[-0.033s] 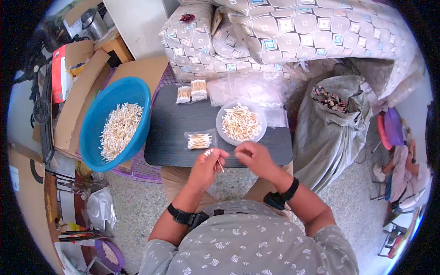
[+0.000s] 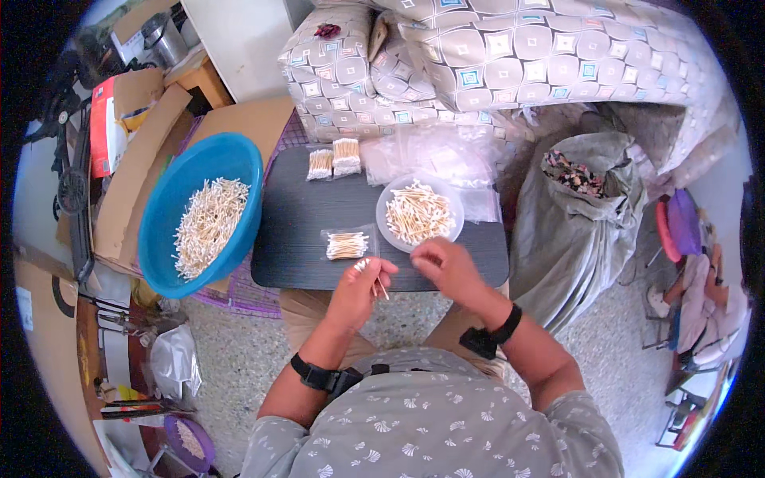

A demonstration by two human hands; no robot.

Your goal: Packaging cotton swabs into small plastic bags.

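Note:
My left hand is closed round a few cotton swabs, whose white tips poke out over the fingers at the near edge of the dark table. To its right, my right hand hovers by the near rim of a round white bowl with its fingers curled in. Whether it pinches a swab is hidden. Loose swabs fill the bowl. A clear bag of swabs lies just beyond my left hand. Two packed swab bundles sit at the table's far left.
Left of the table stands a blue basin with a heap of swabs. Flat clear bags are spread along the far edge. A grey sack stands on the right, a patterned sofa behind. Another person sits far right.
My right hand has shifted slightly right and away from me, toward the bowl's rim. The left hand stays put with its swabs.

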